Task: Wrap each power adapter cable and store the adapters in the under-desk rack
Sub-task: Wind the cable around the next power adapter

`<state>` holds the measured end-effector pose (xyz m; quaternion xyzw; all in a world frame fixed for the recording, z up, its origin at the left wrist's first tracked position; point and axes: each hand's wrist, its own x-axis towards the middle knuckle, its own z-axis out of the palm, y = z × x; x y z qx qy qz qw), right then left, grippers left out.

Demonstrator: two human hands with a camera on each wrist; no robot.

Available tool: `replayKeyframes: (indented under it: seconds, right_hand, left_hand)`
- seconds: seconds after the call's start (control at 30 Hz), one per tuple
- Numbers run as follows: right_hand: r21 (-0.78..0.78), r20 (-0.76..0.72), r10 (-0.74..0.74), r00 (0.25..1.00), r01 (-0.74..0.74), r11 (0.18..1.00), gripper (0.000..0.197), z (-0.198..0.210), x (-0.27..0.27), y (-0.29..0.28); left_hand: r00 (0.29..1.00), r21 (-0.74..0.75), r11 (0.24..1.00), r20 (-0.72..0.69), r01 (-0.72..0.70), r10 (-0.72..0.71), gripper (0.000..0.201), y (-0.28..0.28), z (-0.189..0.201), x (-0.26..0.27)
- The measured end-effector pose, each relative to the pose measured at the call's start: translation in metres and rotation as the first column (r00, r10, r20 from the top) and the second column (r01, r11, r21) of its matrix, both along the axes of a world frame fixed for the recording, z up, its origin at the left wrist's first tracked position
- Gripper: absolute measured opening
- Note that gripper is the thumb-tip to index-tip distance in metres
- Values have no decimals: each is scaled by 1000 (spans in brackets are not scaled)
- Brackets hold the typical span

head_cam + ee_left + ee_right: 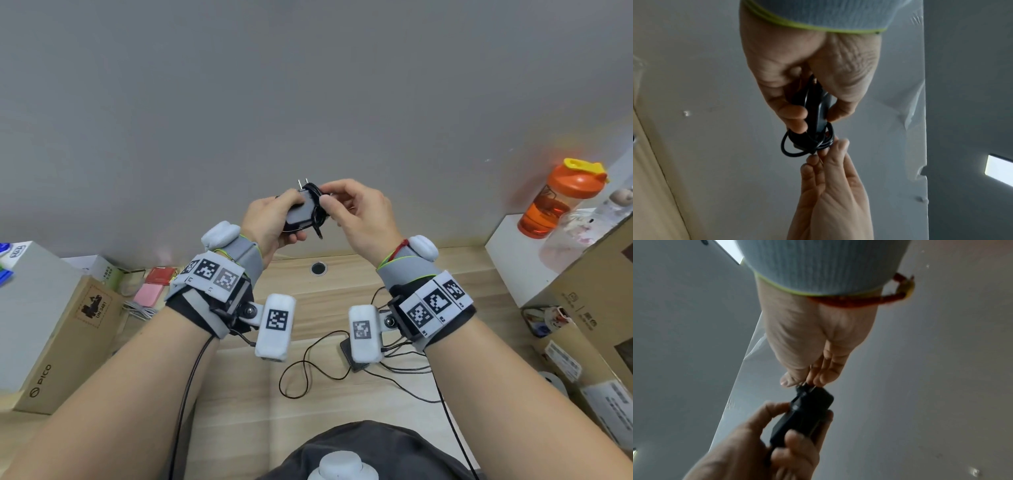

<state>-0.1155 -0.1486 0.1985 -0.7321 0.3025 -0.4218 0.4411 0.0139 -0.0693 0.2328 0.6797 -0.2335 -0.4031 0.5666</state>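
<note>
Both hands up in open air above the worktop: left hand grasping the black adapter, right hand pinching its cable coils. Orange bottle, part full, stands far right on a white box

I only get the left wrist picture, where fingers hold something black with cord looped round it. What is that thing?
Observer: The head view shows a black power adapter with two metal plug prongs sticking up from its far end.
Operator: Whose hand comes in from below?
Observer: The same person's right hand; its fingers pinch the cable at the adapter's end, while the left hand grips the body.
Operator: Is that the only adapter?
Observer: No. A second adapter lies on the wooden desk below the wrists, its thin cable loose and unwrapped.
</note>
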Motion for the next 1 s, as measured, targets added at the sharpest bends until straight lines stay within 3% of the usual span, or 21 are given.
replayKeyframes:
  seconds: [0.23, 0.37, 0.57, 0.77, 0.87, 1.0]
  right_hand:
    - [88, 100, 195, 976, -204, 975, 18, 1, -11, -9]
    - [159, 160, 97, 982, -122, 980, 13, -2, -11, -12]
    - [105, 87, -17, 996, 8, 994, 20, -4, -11, -12]
    - [236, 130, 100, 986, -129, 963, 12, -4, -14, -11]
    - [262, 117, 86, 989, -114, 958, 14, -6, -17, -8]
    - [261, 38, 42, 998, -50, 964, 18, -11, -20, -4]
  left_hand:
    - [992, 47, 991, -15, 127, -126, 55, 6, -1, 8]
    - [972, 62, 970, 4, 234, -234, 53, 9, -4, 6]
    - [953, 80, 950, 10, 301, -303, 37, 10, -13, 1]
    - [971, 88, 968, 28, 234, -237, 41, 11, -15, 1]
    - [962, 84, 960, 43, 266, -270, 49, 13, -17, 0]
    - [897, 136, 912, 170, 388, -407, 26, 19, -22, -6]
